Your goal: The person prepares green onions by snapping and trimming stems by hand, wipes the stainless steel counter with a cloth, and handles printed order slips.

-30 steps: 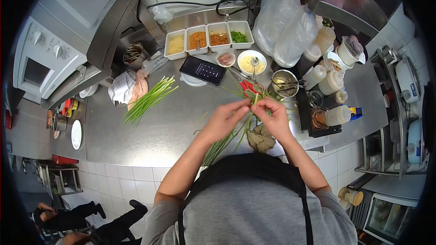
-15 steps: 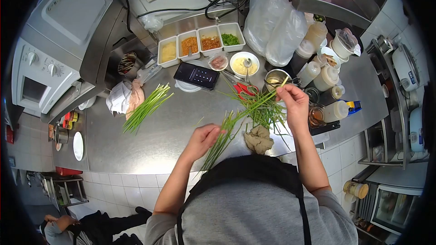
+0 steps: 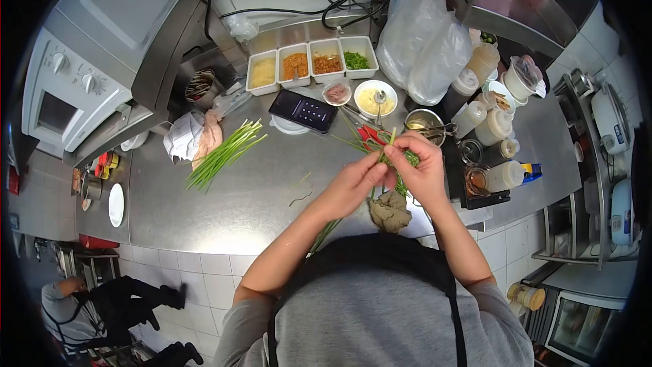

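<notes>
My left hand [image 3: 356,183] and my right hand [image 3: 420,166] meet above the counter, fingers pinched together on long green chive stalks [image 3: 392,137]. Most of that bunch is hidden by the hands; its lower ends [image 3: 327,234] hang out below my left wrist. Close under my right hand lies a crumpled greenish-brown cloth [image 3: 390,212]. Red-handled scissors [image 3: 369,137] rest just beyond the fingers, partly covered by loose green stalks. To the left, a separate neat bundle of chives [image 3: 227,156] lies on the steel.
A black phone [image 3: 303,110] lies on a white lid. Behind it stand white tubs [image 3: 261,71] of chopped ingredients and a bowl [image 3: 375,98] with a spoon. Bottles [image 3: 492,127] crowd the right side. A microwave-like appliance [image 3: 78,88] stands left. Another person [image 3: 102,312] is at lower left.
My right hand has come down and left, and my left hand has moved up and right, so they now meet at the stalks. The other person has shifted.
</notes>
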Motion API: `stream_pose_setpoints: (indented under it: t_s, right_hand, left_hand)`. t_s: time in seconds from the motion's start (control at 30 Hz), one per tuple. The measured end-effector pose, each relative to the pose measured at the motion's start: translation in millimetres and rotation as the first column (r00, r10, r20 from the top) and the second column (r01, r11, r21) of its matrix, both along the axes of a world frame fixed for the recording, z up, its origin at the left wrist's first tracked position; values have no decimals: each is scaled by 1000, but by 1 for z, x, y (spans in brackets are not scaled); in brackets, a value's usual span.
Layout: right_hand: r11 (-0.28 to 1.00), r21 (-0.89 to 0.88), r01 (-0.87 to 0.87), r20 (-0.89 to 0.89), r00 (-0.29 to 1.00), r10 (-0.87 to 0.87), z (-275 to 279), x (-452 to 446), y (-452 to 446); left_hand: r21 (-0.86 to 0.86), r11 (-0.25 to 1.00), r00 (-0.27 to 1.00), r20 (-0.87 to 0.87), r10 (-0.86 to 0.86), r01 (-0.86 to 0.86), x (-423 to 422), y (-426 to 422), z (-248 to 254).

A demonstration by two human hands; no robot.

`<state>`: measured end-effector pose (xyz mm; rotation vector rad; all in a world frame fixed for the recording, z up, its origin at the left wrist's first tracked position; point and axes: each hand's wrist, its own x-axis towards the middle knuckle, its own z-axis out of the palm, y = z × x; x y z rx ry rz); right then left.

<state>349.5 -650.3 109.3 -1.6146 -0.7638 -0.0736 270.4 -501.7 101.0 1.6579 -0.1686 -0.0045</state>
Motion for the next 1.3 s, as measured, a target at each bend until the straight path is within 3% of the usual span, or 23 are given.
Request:
stream_pose_setpoints:
  t_s: [0.03, 0.13, 0.3, 0.4, 0.53, 0.57, 0.67, 0.7, 0.73, 0.83, 0.93, 1.0, 1.07, 1.13, 1.2, 1.27, 1.3]
  right_hand:
    - [999, 44, 15, -51, 999, -13, 0, 3, -3]
    - [980, 181, 79, -276, 961, -26, -3, 11, -15]
    - [973, 177, 147, -338, 938, -80, -10, 18, -26]
    - [944, 278, 178, -367, 928, -67, -3, 18, -24]
    - [971, 221, 93, -76, 994, -78, 2, 17, -26]
    - [985, 139, 106, 4, 994, -108, 4, 14, -28]
    - [987, 152, 47, 280, 956, -88, 16, 2, -26]
    - [993, 120, 4, 346, 937, -45, 18, -2, -26]
    - [983, 180, 32, 294, 952, -85, 20, -6, -28]
    - [927, 361, 100, 122, 981, -153, 32, -8, -34]
    - [966, 251, 58, 0, 998, -60, 34, -1, -38]
    - [986, 165, 21, -68, 998, -10, 22, 3, -36]
    - [994, 103, -20, -158, 987, 37, 10, 0, -31]
    - [996, 82, -45, -173, 983, 59, -4, -6, -18]
    - [996, 31, -83, -202, 976, 87, -19, -12, -2]
    - [992, 95, -88, -280, 954, 111, -28, -21, 15]
    - [987, 129, -94, -339, 931, 133, -34, -23, 21]
  left_hand:
    - [-95, 992, 990, -101, -94, 84, 1, -4, 3]
    - [-269, 963, 975, -207, -82, 23, -6, 5, -20]
    - [-119, 992, 987, -159, 32, -52, -30, 29, -38]
    - [-43, 991, 984, -130, 122, -129, -42, 41, -47]
    - [-28, 965, 960, -113, 255, -260, -42, 45, -61]
    - [-66, 944, 936, -166, 310, -324, -40, 43, -61]
    - [-143, 872, 862, -293, 414, -468, -27, 42, -59]
    - [-157, 860, 849, -315, 423, -486, -21, 45, -62]
    - [-170, 846, 837, -338, 431, -505, -14, 47, -66]
    - [-86, 858, 843, -259, 472, -506, 5, 58, -84]
    - [324, 895, 915, -160, 371, -306, 20, 61, -77]
    - [571, 731, 918, 111, 381, -373, 19, 62, -63]
    - [658, 617, 900, 263, 349, -432, 15, 60, -40]
    - [654, 592, 880, 309, 360, -472, 8, 53, -22]
    - [335, 927, 973, 206, 103, -169, 4, 53, -30]
    - [27, 1000, 995, -97, 13, -10, -12, 33, -22]
    - [92, 996, 990, -141, -1, 14, -18, 35, -22]
